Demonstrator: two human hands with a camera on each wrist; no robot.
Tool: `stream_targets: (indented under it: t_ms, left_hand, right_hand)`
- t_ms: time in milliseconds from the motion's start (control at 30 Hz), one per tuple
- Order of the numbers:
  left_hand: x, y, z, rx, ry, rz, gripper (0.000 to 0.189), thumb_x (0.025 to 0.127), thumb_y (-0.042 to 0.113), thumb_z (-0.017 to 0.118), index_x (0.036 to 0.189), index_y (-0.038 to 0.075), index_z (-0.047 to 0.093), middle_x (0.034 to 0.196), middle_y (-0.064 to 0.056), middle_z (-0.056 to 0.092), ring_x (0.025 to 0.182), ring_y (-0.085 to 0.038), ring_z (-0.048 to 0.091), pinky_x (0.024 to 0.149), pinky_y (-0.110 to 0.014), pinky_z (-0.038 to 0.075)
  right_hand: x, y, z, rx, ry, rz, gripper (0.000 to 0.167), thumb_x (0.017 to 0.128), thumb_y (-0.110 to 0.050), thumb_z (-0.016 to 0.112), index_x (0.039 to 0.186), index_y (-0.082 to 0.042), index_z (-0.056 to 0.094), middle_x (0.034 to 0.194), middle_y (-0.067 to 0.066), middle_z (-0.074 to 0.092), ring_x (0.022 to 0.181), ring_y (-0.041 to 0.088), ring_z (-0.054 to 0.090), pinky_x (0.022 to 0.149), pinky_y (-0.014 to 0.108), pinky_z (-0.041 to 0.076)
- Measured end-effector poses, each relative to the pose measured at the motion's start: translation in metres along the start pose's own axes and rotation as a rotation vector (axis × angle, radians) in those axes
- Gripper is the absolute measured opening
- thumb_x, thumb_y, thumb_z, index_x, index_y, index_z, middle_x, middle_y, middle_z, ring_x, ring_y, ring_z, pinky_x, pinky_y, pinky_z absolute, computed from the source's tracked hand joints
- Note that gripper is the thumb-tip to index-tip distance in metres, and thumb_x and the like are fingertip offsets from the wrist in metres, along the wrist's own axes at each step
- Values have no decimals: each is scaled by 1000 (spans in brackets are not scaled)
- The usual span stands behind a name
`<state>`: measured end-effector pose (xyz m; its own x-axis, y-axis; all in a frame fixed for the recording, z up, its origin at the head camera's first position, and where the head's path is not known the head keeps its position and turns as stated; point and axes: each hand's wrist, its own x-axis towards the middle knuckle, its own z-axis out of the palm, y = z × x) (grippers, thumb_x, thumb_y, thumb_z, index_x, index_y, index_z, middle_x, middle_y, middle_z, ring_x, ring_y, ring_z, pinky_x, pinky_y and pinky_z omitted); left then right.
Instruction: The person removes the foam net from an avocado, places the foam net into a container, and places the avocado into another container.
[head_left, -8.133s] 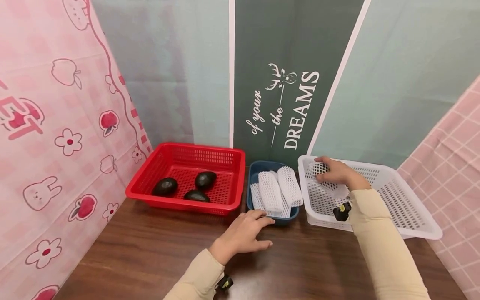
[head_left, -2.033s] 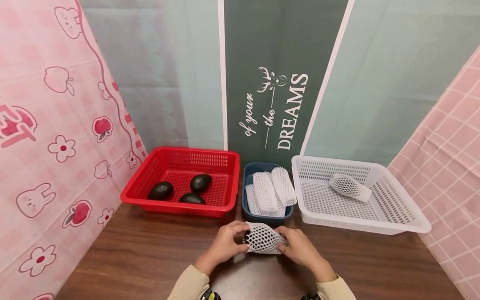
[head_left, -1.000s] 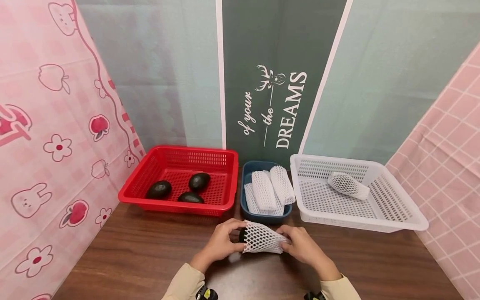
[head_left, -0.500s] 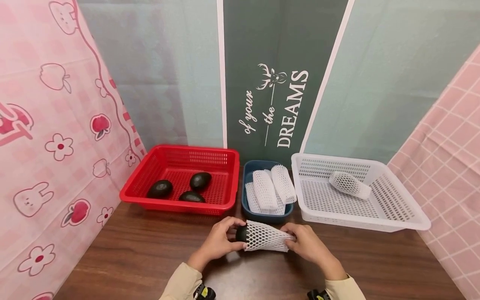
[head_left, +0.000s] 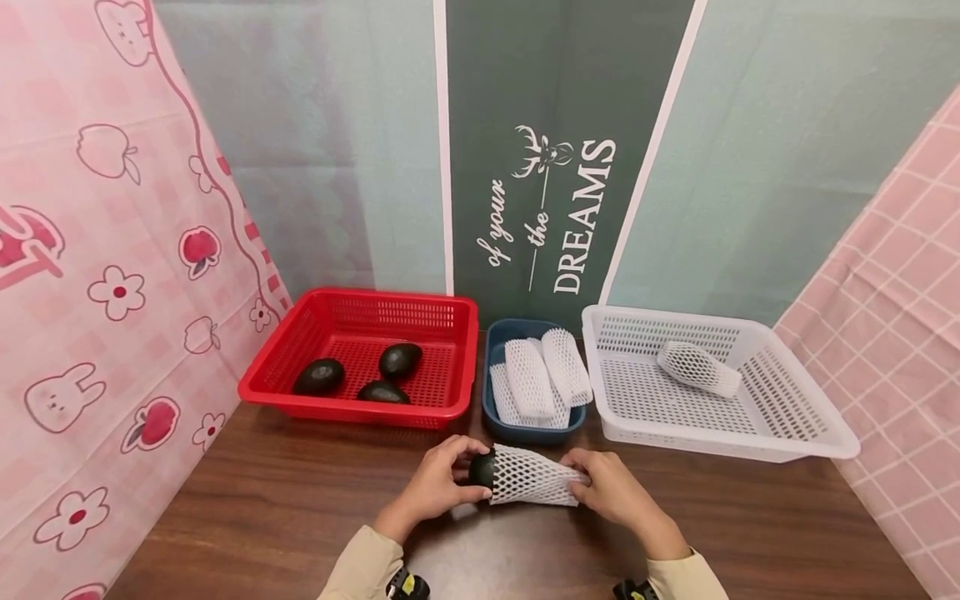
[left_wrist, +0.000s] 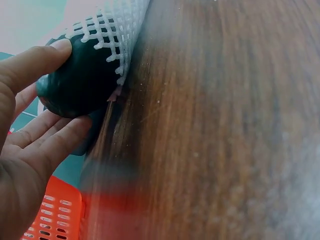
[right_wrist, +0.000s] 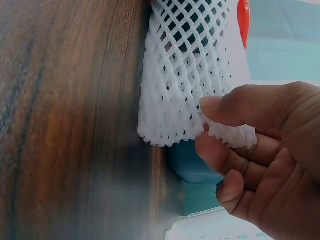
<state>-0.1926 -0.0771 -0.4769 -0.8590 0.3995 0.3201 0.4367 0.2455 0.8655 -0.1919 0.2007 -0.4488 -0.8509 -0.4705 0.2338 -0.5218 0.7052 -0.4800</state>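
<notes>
In front of the blue bin, an avocado (head_left: 482, 469) sits partly inside a white foam net sleeve (head_left: 531, 478), its bare dark end facing left. My left hand (head_left: 433, 485) grips that end, thumb on one side and fingers on the other; the left wrist view shows the avocado (left_wrist: 82, 82) bulging out of the net's edge. With thumb and fingertips, my right hand (head_left: 617, 493) pinches the sleeve's right end. The right wrist view shows this end of the net (right_wrist: 172, 100) hanging flat just above or on the table; I cannot tell which.
Three loose avocados lie in the red basket (head_left: 360, 413) at left. The blue bin (head_left: 534, 435) behind my hands holds several foam net sleeves (head_left: 529, 379). At right, the white basket (head_left: 705, 447) contains one netted avocado (head_left: 697, 369). Brown wooden table (head_left: 247, 517) underneath.
Eight seconds ago my right hand was in the white basket at a netted avocado; it is now at the sleeve before me. Since two seconds ago, more of the avocado's left end shows.
</notes>
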Motion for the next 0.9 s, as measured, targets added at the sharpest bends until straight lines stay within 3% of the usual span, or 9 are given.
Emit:
stream_targets:
  t_ms: [133, 233, 333, 567, 767, 900]
  left_hand:
    - [0, -10, 1, 80, 8, 40, 50, 62, 5, 85, 106, 9, 61, 101, -1, 58, 91, -20, 59, 77, -35, 51]
    - [1, -10, -1, 115, 16, 77, 52, 61, 11, 86, 108, 10, 62, 102, 0, 59, 93, -17, 57, 80, -38, 49]
    - [2, -8, -2, 114, 6, 82, 53, 62, 12, 85, 109, 9, 62, 103, -3, 59, 94, -17, 57, 80, -39, 50]
    - [6, -6, -3, 77, -33, 43, 57, 61, 11, 86, 111, 10, 61, 107, -2, 59, 98, -17, 56, 82, -38, 48]
    - [6, -6, -1, 36, -84, -32, 58, 62, 7, 86, 114, 9, 60, 110, -3, 59, 98, -20, 58, 77, -28, 50]
    - [6, -7, 1, -16, -88, -48, 56, 62, 4, 86, 112, 6, 61, 110, -7, 60, 96, -24, 60, 73, -25, 51]
  right_hand:
    - [1, -3, -1, -12, -21, 28, 26, 68, -3, 75, 91, -11, 65, 82, -6, 60, 74, 11, 54, 66, 31, 45]
    - [2, -6, -1, -12, -47, 63, 36, 68, -7, 78, 101, -8, 64, 98, 0, 62, 93, 22, 56, 79, 41, 45]
    - [4, -9, -1, 3, -58, 65, 41, 69, -9, 78, 107, -6, 63, 105, 2, 61, 101, 27, 53, 84, 45, 42]
    - [11, -15, 6, -20, -1, -78, 35, 70, -8, 77, 103, -7, 64, 99, -1, 63, 94, 21, 56, 80, 39, 45]
    - [15, -19, 13, -16, -4, -111, 25, 72, -3, 73, 94, -11, 65, 89, -5, 63, 82, 12, 57, 72, 34, 46]
    - [15, -21, 15, -3, 14, -106, 23, 71, 0, 72, 89, -13, 64, 83, -7, 62, 75, 7, 56, 66, 30, 47]
